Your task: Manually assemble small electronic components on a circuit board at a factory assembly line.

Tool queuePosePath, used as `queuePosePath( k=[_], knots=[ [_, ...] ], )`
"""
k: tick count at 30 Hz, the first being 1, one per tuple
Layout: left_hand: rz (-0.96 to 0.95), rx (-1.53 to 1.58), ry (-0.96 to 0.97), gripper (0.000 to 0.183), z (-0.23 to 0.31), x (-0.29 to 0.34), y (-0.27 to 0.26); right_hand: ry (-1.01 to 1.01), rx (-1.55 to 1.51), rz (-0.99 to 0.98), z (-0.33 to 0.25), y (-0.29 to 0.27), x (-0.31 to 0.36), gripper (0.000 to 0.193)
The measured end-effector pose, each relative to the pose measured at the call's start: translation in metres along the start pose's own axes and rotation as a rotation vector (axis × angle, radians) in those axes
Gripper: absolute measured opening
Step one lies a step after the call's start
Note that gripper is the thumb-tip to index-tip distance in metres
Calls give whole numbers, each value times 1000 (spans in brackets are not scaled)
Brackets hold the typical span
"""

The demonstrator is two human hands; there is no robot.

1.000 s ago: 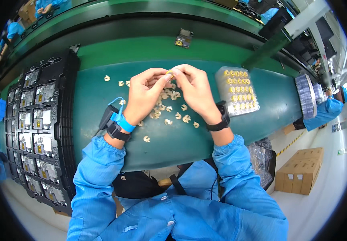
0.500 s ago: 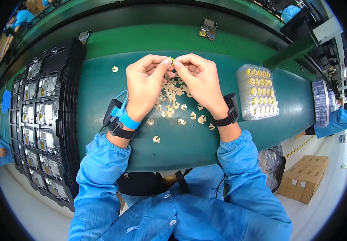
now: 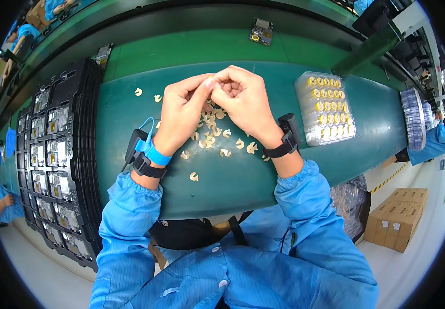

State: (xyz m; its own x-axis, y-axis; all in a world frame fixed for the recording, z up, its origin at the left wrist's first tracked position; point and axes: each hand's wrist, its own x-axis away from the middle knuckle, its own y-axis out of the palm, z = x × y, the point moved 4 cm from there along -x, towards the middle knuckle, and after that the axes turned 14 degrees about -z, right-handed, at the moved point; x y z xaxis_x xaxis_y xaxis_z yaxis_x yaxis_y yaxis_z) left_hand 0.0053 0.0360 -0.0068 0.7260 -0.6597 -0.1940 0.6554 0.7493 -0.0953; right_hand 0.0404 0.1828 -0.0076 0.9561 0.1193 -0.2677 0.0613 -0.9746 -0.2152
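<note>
My left hand [image 3: 181, 105] and my right hand [image 3: 245, 100] meet over the middle of the bench, thumbs and fingertips pinched together. Between them is a small yellow-edged round piece, mostly hidden by the fingers; only a trace of yellow shows. Under and in front of my hands lies a loose pile of pale, C-shaped flat pieces [image 3: 210, 139], with single ones [image 3: 194, 176] scattered around. A clear plastic tray [image 3: 304, 121] to the right holds rows of yellow-and-white round pieces. Both wrists wear black straps, and the left one also a blue band.
Stacked black trays [image 3: 89, 159] with circuit boards stand along the left. Beyond the green bench mat [image 3: 232, 193] lies a circuit board [image 3: 261, 32] with a yellow ring. More clear trays [image 3: 412, 126] are stacked far right, cardboard boxes [image 3: 397, 219] below. Another person's hand [image 3: 7, 200] shows far left.
My hands have closed further around the yellow-edged piece, which was plainly visible before. The right hand has curled inward and shifted left. The whole view has shifted slightly.
</note>
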Motion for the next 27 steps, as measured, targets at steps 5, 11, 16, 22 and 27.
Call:
queuePosePath(
  k=[5,11,16,22,27],
  knots=[
    [149,210,8,27,-7,1,-18,-46,-156,97,-9,-2,1,14],
    [206,140,-5,24,-4,0,-24,153,243,-106,-24,-15,0,16],
    [85,149,-87,21,-8,-2,-17,-118,260,-38,-19,-18,-1,17],
    [-20,383,-143,24,-3,0,-12,-510,622,72,-36,-14,2,10],
    [17,265,6,23,-6,-1,-14,-476,527,24,-35,-12,2,15]
  ],
)
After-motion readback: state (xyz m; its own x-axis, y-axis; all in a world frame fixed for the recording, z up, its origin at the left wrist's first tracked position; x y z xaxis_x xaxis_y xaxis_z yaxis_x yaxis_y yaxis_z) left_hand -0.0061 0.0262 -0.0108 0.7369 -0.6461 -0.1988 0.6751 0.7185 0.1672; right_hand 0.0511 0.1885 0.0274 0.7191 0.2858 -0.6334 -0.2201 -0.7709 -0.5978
